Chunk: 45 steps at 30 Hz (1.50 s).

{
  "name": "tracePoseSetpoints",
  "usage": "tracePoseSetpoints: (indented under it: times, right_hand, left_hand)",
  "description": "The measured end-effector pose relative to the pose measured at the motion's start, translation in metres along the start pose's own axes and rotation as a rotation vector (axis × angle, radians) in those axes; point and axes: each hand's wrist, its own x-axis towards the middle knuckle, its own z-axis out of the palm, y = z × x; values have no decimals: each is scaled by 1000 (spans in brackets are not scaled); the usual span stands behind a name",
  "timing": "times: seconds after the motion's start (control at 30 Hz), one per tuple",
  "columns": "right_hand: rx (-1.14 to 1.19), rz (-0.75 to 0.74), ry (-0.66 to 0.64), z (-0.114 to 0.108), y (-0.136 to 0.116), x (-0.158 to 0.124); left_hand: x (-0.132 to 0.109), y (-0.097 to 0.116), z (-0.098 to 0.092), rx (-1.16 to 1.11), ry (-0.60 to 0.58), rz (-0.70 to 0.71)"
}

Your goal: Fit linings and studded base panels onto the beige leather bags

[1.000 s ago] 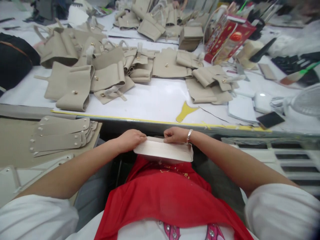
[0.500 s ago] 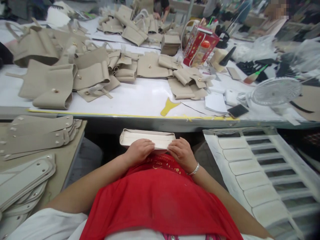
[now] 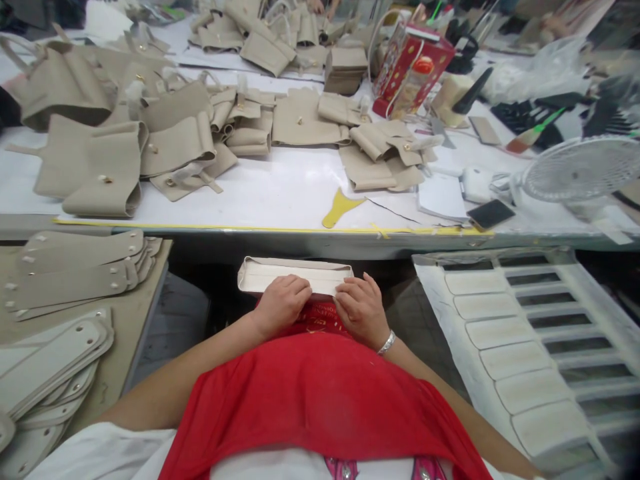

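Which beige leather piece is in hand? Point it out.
The cream folded strip over the lap, held by left hand and right hand; others lie on tables.

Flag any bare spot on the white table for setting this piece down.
Bare strip of white table between the folded beige flaps, the yellow template and the beige pile. Crowded farther back and right, by the phone and fan. Left hand and right hand hold the cream panel.
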Motion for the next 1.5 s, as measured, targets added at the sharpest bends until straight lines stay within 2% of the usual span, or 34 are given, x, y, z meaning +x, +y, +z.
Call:
tracePoseSetpoints:
  times: [0.27, 0.47, 0.57, 0.77, 0.87, 0.97, 1.1, 1.27, 1.37, 1.5]
  right_hand:
    - [-32, -45, 65, 0, 3, -4]
    - [-133, -43, 51, 6, -4, 3]
    - [-161, 24, 48, 6, -10, 5]
    - [-96, 304, 43, 9, -19, 4]
    - [40, 465, 106, 14, -17, 0]
    - [185, 718, 132, 17, -15, -3]
    - [426, 1107, 17, 17, -17, -2]
    - [1147, 1377, -237, 13, -30, 7]
    - [1322, 1532, -270, 8, -38, 16]
    - [1413, 1672, -226, 2, -47, 28]
  left_hand:
    - [-3, -7, 6, -46, 84, 91]
    - [4, -3, 4, 29, -1, 56]
    - [7, 2, 0, 66, -15, 5]
    - [18, 9, -12, 58, -167, -157]
    - [22, 8, -16, 15, -227, -173]
    - [25, 3, -15, -35, -258, -160]
    - [27, -4, -14, -106, -263, -154]
    - [25, -5, -13, -136, -264, -158]
    - [24, -4, -11, -153, -240, -201]
    - [26, -7, -10, -190, -235, -246]
